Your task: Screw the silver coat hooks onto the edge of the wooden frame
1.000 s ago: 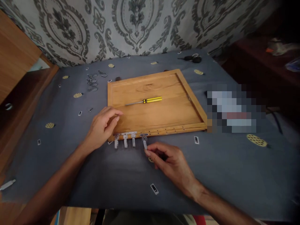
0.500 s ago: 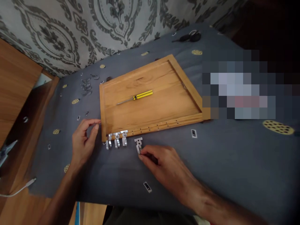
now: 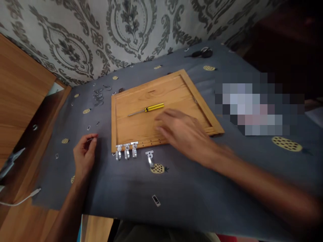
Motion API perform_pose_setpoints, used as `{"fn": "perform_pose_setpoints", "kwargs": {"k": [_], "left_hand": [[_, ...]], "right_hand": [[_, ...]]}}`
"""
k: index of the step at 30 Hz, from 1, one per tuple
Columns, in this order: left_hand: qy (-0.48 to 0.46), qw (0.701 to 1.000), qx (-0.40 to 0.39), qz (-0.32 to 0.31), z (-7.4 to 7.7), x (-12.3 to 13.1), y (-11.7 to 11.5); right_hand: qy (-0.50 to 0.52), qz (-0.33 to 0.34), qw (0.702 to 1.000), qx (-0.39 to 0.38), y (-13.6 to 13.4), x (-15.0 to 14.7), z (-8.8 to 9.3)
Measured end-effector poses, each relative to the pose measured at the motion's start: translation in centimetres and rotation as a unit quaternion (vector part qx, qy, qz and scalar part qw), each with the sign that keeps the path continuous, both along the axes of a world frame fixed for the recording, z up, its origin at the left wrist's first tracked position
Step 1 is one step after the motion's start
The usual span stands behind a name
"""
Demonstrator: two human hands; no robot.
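A shallow wooden tray-like board (image 3: pixel 114 124) lies on the grey cloth, and a yellow-handled screwdriver (image 3: pixel 148 108) rests on it. Three metal hooks (image 3: pixel 126 150) sit along its near edge at the left. A further hook (image 3: pixel 150 157) lies loose on the cloth just in front. My left hand (image 3: pixel 83 156) is left of the board, with thumb and forefinger pinched on a small metal piece. My right hand (image 3: pixel 181 132) is blurred over the board's near part, fingers stretched toward the screwdriver, nothing seen in it.
A heap of spare hooks (image 3: pixel 99 95) lies at the back left, keys (image 3: pixel 203 53) at the far edge. Small tags (image 3: pixel 155 200) and a screw (image 3: pixel 97 123) are scattered on the cloth. Wooden furniture (image 3: pixel 22 101) stands at the left, a white cable (image 3: pixel 22 200) near the corner.
My right hand let go of the loose hook and swept up over the board toward the screwdriver. My left hand drew back left from the board's corner and closed into a pinch.
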State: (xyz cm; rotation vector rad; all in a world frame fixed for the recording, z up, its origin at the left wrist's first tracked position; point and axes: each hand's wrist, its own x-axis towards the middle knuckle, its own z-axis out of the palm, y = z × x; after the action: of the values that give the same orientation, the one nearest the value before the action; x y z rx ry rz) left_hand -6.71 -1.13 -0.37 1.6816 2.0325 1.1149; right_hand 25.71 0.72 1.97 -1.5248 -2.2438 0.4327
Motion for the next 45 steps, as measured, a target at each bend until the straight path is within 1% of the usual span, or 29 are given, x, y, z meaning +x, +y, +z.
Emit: {"fn": "perform_pose_setpoints", "kwargs": {"k": [1,2,5,7,12,15,17,19,22,25,27,30,32,34,36,39,41,45], "left_hand": [[-0.002,1.0,0.001,0.004,-0.1,-0.1,0.1],[-0.002,1.0,0.001,0.005,-0.2,-0.1,0.2],[0.0,1.0,0.004,0.009,-0.5,-0.4,0.4],[0.001,1.0,0.008,0.015,-0.7,-0.6,0.3],[0.0,1.0,0.019,0.02,-1.4,-1.0,0.3],[0.007,1.0,0.014,0.011,-1.7,-1.0,0.3],[0.012,1.0,0.013,0.006,-1.8,-0.9,0.4],[0.016,1.0,0.013,0.002,-1.9,-0.9,0.4],[0.02,1.0,0.015,-0.006,-1.9,-0.8,0.3],[0.021,1.0,0.019,-0.011,-1.9,-0.8,0.2],[0.019,0.999,0.021,-0.015,-2.0,-0.8,0.2],[0.017,0.999,0.023,-0.021,-2.1,-0.8,0.2],[0.016,0.999,0.023,-0.027,-2.2,-0.9,0.2],[0.017,0.999,0.023,-0.035,-2.2,-0.9,0.2],[0.018,0.999,0.023,-0.043,-2.3,-1.0,0.2],[0.023,0.998,0.026,-0.052,-2.5,-1.1,0.2],[0.028,0.998,0.025,-0.059,-2.6,-1.1,0.2],[0.044,0.996,0.022,-0.072,-2.6,-1.1,0.2]], "right_hand": [[-0.028,0.019,0.999,0.026,1.5,0.0,-0.1],[-0.052,0.028,0.998,0.037,2.9,-0.2,-0.2],[-0.098,0.05,0.994,0.024,5.5,-0.7,-1.1],[-0.112,0.041,0.993,0.023,6.1,-0.7,-1.5],[-0.116,0.019,0.991,0.068,6.3,0.3,-2.6],[-0.087,0.013,0.994,0.06,6.6,1.0,-3.0],[-0.05,0.016,0.997,0.049,6.8,1.3,-2.9],[0.001,0.018,0.998,0.054,6.8,1.3,-2.5],[0.127,0.003,0.988,0.093,6.5,1.0,-1.3],[0.278,-0.035,0.95,0.135,5.5,0.4,0.4],[0.365,-0.033,0.919,0.144,4.5,-0.1,1.8],[0.473,0.005,0.876,0.098,2.7,-0.9,3.8],[0.497,0.035,0.864,0.073,1.7,-1.4,5.0],[0.503,0.06,0.861,0.044,0.9,-1.8,5.9],[0.498,0.092,0.862,0.015,0.5,-2.2,6.3],[0.471,0.115,0.874,-0.015,0.0,-2.6,6.3],[0.455,0.11,0.883,-0.021,-0.4,-2.9,6.0],[0.447,0.097,0.889,-0.015,-0.9,-3.4,5.1]]}}
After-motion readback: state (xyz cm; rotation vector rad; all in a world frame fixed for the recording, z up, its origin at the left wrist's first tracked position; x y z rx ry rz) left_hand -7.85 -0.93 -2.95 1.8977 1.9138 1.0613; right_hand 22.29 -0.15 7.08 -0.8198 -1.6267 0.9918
